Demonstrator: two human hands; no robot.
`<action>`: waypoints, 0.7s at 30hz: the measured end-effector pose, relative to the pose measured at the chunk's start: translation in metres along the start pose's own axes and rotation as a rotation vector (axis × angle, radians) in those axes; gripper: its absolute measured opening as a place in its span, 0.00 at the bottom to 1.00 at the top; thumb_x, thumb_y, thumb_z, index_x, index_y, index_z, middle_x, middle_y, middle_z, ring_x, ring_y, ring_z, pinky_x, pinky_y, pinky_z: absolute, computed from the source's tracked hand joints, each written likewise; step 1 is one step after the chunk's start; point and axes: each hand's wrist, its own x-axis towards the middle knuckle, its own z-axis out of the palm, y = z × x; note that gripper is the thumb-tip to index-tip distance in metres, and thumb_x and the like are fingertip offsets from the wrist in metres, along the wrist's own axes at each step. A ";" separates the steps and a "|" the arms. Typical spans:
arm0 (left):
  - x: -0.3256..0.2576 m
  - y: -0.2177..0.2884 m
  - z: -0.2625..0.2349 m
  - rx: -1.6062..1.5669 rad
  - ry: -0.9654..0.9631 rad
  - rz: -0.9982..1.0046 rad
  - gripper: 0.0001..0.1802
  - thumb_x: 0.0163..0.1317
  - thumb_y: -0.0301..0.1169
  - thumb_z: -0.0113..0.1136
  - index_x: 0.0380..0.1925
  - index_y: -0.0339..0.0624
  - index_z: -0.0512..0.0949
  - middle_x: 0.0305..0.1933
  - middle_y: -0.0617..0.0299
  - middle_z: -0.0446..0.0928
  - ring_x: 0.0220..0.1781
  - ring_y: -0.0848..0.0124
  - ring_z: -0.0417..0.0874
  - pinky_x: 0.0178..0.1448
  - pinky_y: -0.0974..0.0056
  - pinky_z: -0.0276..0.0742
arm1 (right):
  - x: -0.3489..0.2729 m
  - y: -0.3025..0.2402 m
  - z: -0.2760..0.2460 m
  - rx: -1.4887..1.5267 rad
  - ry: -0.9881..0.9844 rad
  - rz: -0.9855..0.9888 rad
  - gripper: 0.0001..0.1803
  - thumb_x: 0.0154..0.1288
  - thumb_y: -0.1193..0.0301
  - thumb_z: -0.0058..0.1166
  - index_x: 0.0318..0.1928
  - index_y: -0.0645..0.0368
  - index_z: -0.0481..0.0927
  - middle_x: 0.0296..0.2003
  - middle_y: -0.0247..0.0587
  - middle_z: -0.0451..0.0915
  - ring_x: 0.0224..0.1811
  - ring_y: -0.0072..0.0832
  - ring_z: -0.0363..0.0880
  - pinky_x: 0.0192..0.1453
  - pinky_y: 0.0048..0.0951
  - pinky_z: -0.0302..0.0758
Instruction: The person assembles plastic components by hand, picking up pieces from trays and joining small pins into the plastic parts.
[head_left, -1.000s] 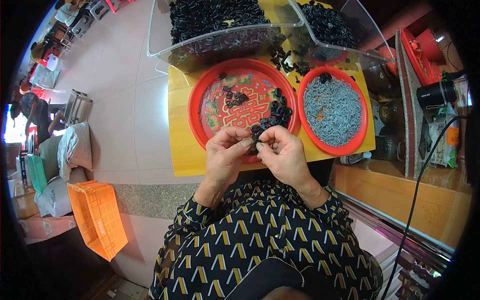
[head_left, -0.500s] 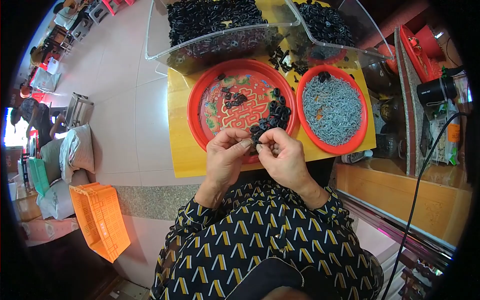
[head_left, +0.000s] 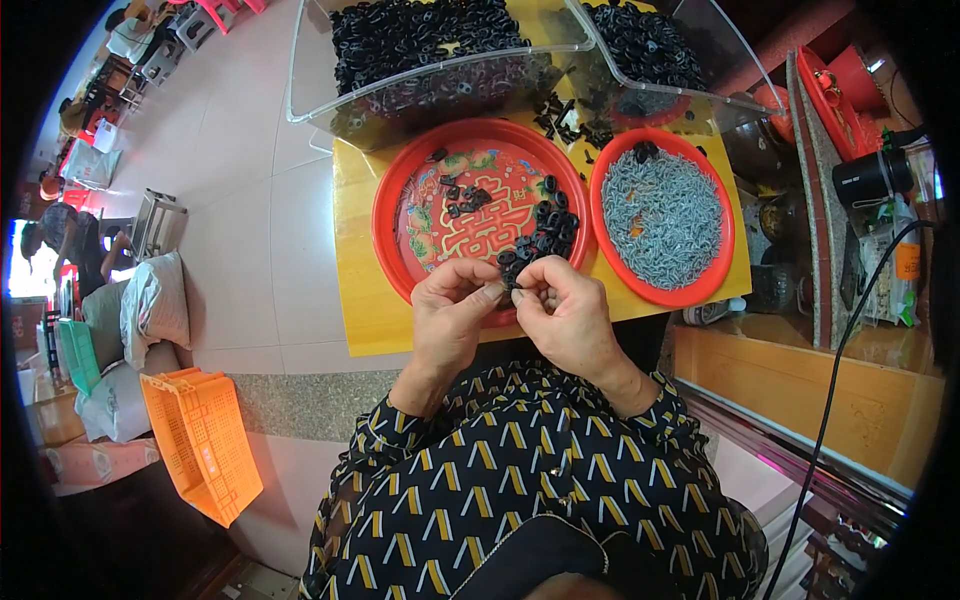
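Observation:
My left hand [head_left: 455,305] and my right hand [head_left: 562,303] meet over the near rim of a round red tray [head_left: 388,240] with a printed pattern. Both hands are closed in a pinch, fingertips almost touching. Between them is a small black plastic part [head_left: 512,285], partly hidden by the fingers. A heap of similar black parts [head_left: 553,232] lies along the tray's right side, just beyond my fingers. Several dark pieces [head_left: 465,198] form a separate little pile near the tray's middle. To the right, a smaller red tray [head_left: 728,225] holds many grey metal screws [head_left: 660,215].
Two clear plastic bins [head_left: 440,75] of black parts stand behind the trays on a yellow board [head_left: 358,300]. An orange crate [head_left: 205,445] is at the lower left. A black cable [head_left: 835,390] runs down the right. Far left, a person [head_left: 75,235] bends over.
My hands stay nearly in place, still pinching at the tray's near edge. The whole view has shifted very slightly. At far left, the person has moved a little.

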 end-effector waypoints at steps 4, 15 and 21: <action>-0.001 -0.003 -0.001 0.061 0.012 0.043 0.08 0.51 0.16 0.53 0.33 0.32 0.72 0.32 0.58 0.75 0.32 0.72 0.76 0.39 0.70 0.73 | 0.000 0.000 -0.001 -0.065 0.005 -0.048 0.05 0.52 0.83 0.51 0.30 0.64 0.70 0.22 0.27 0.70 0.23 0.08 0.67 0.23 0.12 0.65; -0.005 0.009 0.006 0.531 -0.095 0.225 0.05 0.52 0.17 0.54 0.31 0.34 0.74 0.28 0.65 0.73 0.32 0.78 0.73 0.36 0.75 0.69 | 0.000 0.000 -0.005 0.032 -0.089 0.043 0.04 0.53 0.83 0.50 0.29 0.64 0.70 0.23 0.27 0.70 0.23 0.08 0.67 0.24 0.12 0.66; -0.003 0.004 0.005 0.628 -0.096 0.251 0.06 0.51 0.16 0.55 0.29 0.34 0.74 0.27 0.63 0.73 0.31 0.77 0.72 0.35 0.74 0.68 | -0.002 0.006 -0.003 0.112 -0.023 0.073 0.03 0.50 0.81 0.51 0.27 0.65 0.71 0.19 0.35 0.74 0.22 0.13 0.70 0.23 0.19 0.68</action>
